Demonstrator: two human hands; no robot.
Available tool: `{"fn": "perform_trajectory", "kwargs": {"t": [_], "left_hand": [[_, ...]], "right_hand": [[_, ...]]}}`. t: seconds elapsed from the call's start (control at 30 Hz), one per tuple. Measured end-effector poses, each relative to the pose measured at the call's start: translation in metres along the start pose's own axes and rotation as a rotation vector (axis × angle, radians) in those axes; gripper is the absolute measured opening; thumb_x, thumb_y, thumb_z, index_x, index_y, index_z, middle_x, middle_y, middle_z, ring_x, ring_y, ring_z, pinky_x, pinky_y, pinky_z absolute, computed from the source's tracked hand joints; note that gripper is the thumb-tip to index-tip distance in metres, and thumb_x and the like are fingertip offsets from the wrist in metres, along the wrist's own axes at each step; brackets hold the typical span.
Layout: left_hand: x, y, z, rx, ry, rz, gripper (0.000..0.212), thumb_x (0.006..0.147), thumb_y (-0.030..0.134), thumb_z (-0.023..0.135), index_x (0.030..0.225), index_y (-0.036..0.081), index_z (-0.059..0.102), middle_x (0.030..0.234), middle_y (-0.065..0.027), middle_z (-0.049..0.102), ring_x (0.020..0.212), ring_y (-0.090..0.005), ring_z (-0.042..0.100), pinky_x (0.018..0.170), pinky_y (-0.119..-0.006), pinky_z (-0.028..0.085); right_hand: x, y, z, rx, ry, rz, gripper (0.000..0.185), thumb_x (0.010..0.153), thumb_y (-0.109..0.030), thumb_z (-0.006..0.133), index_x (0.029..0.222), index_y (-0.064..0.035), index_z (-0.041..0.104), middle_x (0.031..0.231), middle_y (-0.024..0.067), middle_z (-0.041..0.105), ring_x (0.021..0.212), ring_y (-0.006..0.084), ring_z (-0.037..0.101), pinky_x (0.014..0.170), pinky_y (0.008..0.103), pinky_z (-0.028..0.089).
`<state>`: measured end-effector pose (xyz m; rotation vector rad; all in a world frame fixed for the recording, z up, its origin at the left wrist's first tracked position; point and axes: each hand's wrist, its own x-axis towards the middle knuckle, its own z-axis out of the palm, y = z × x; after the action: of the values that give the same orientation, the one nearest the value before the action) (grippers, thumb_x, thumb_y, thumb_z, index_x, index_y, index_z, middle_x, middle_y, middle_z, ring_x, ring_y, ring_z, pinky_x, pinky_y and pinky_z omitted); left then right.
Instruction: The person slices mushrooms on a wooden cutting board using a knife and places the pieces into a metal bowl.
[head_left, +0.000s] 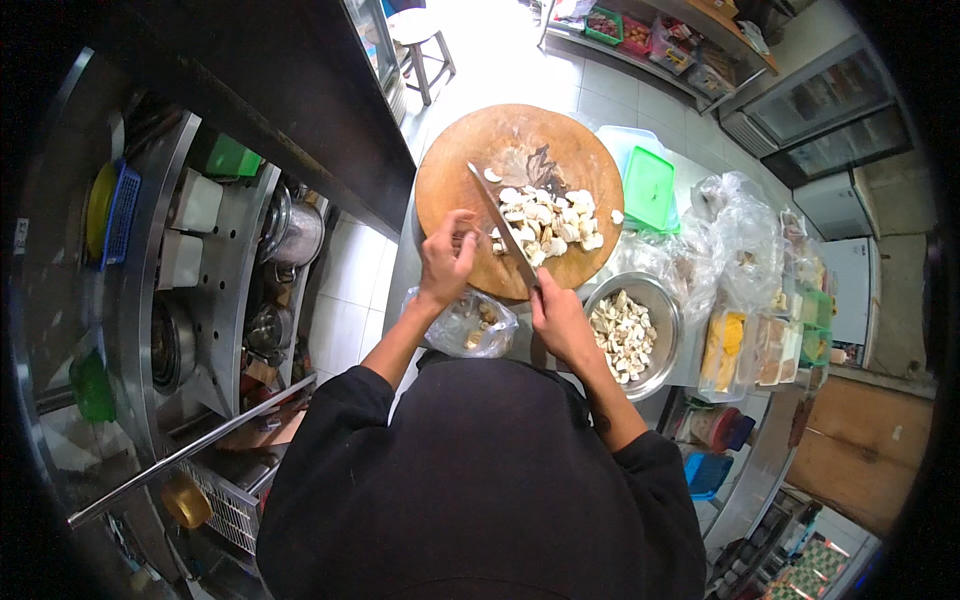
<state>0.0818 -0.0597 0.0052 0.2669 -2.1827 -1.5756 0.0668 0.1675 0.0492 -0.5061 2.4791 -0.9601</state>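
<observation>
A thick round wooden chopping board (461, 154) lies before me with a heap of cut white mushrooms (551, 217) on it. My right hand (559, 311) grips a kitchen knife (501, 217) by its handle; the blade slants up and left along the heap's left side. Left of the blade, my left hand (448, 259) hovers over the board, fingers loosely curled and nothing visible in them. One mushroom slice (492, 175) sits apart near the knife tip. To the right, a steel bowl (673, 330) holds mushroom pieces (622, 334). A clear plastic bag (450, 330) with brownish scraps is below the board.
Green-lidded plastic containers (649, 187) stand right of the board, close to clear plastic bags (731, 217). Farther right is a tub with yellow contents (724, 349). Steel shelving with pots (292, 232) runs along the left. A stool (416, 34) stands on the floor beyond.
</observation>
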Motion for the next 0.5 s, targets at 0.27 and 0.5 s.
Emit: {"fn": "perform_trajectory", "kwargs": {"t": [0.27,0.5], "left_hand": [[-0.024,0.019,-0.043,0.130,0.150,-0.028,0.018,0.102,0.007,0.068,0.119,0.002,0.067,0.096,-0.0093,0.076,0.085,-0.0170,0.075,0.080,-0.032,0.060],[-0.037,0.020,-0.033,0.168,0.085,-0.007,0.019,0.099,0.006,0.070,0.118,0.000,0.067,0.097,-0.0098,0.074,0.087,-0.0183,0.074,0.079,-0.033,0.059]], "right_hand": [[0.013,0.030,-0.008,-0.172,-0.039,-0.116,0.015,0.104,-0.017,0.063,0.115,-0.0086,0.056,0.083,0.0296,0.069,0.085,0.0540,0.067,0.072,0.0624,0.050],[0.050,0.034,-0.029,-0.379,0.020,-0.265,0.019,0.096,-0.016,0.065,0.112,-0.0099,0.057,0.082,0.0259,0.070,0.083,0.0510,0.070,0.071,0.0608,0.055]]}}
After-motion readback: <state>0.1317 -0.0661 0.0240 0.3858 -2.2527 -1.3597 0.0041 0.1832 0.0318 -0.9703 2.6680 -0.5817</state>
